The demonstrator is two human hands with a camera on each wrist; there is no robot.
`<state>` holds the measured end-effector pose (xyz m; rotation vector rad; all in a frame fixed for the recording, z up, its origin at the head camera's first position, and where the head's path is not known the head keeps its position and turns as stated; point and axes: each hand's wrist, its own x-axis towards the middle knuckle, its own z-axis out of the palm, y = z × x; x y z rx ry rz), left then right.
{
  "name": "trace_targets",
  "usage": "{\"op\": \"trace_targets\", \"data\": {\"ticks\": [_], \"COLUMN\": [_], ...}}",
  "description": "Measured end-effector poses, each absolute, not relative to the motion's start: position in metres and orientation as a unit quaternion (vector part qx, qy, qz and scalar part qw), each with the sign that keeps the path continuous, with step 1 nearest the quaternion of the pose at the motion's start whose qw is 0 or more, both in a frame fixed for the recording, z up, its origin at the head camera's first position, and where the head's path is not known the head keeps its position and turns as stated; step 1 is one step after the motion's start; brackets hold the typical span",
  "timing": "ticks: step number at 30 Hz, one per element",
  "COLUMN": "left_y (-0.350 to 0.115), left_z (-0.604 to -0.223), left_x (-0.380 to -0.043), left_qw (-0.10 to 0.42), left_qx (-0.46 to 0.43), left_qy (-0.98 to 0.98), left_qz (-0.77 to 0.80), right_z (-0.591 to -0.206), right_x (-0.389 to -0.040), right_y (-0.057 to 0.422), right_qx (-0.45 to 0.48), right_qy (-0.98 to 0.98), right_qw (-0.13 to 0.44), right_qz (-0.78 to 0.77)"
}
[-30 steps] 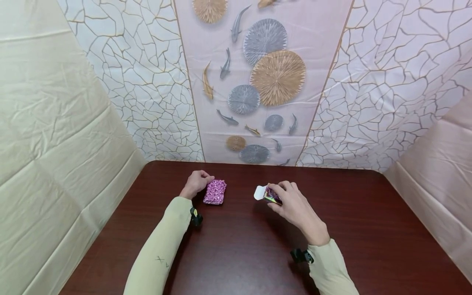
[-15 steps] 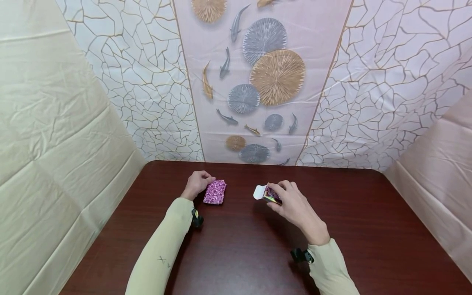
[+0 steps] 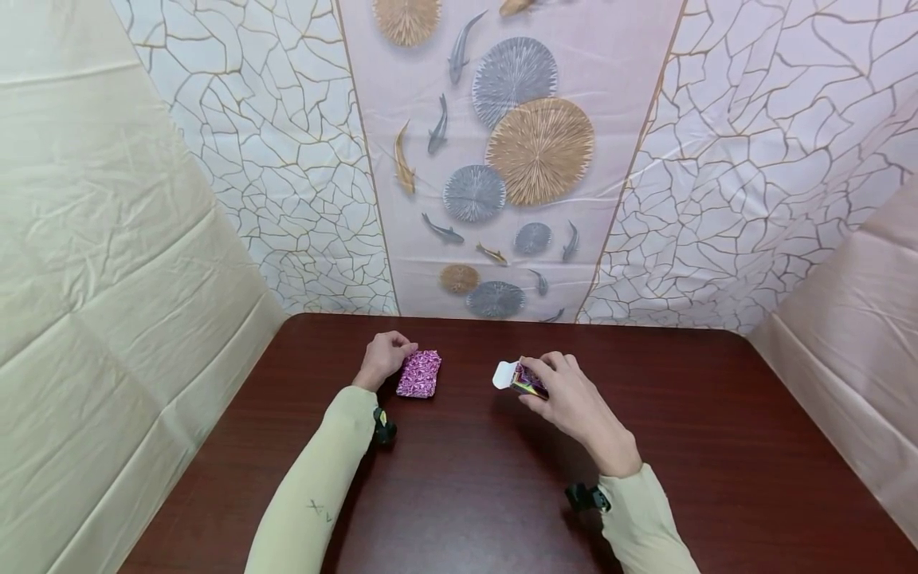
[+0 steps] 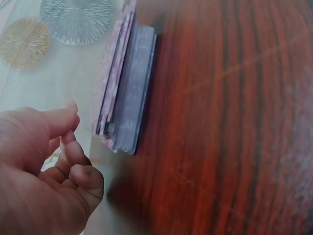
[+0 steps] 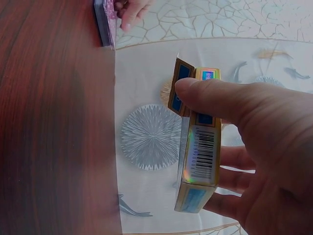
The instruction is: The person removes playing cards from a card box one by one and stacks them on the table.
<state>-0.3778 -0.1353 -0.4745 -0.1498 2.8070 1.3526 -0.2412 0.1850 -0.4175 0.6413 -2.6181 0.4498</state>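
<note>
A deck of cards with a glossy pink patterned top lies on the dark table, left of centre. In the left wrist view, the layered edges of the deck face me. My left hand is beside its far left corner, fingers loosely curled and thumb tip against the forefinger. No object shows between those fingertips. My right hand grips a small card box with its white end flap out to the left. In the right wrist view, my thumb lies over the box's flap end, above a barcode side.
The reddish-brown table reaches back to a wall hanging printed with fish and round leaves. Pale cloth hangs along the left side, with more on the right. A small black device is strapped at each wrist.
Almost nothing differs. My left forearm has shifted very slightly to the right since the first frame, while the card box stays in my right hand and the deck lies in place.
</note>
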Motion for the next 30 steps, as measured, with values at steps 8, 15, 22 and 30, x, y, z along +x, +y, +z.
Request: {"op": "trace_targets", "data": {"ticks": [8, 15, 22, 30], "left_y": [-0.132, -0.123, -0.115, -0.104], "left_z": [-0.468, -0.457, -0.451, -0.445], "left_x": [-0.372, -0.362, -0.355, -0.345], "left_qw": [-0.013, -0.024, -0.042, -0.013], "left_qx": [-0.054, -0.046, -0.037, -0.022], "left_qy": [0.890, 0.877, 0.842, 0.802], "left_qz": [0.453, 0.478, 0.537, 0.596], "right_z": [-0.417, -0.418, -0.418, -0.418], "right_x": [-0.242, -0.242, -0.242, -0.241], "right_y": [0.184, 0.184, 0.183, 0.182], "right_qx": [0.232, 0.235, 0.237, 0.239], "right_qy": [-0.939, -0.939, -0.938, -0.937], "right_qw": [0.198, 0.197, 0.201, 0.202], "right_qz": [0.158, 0.157, 0.155, 0.157]}}
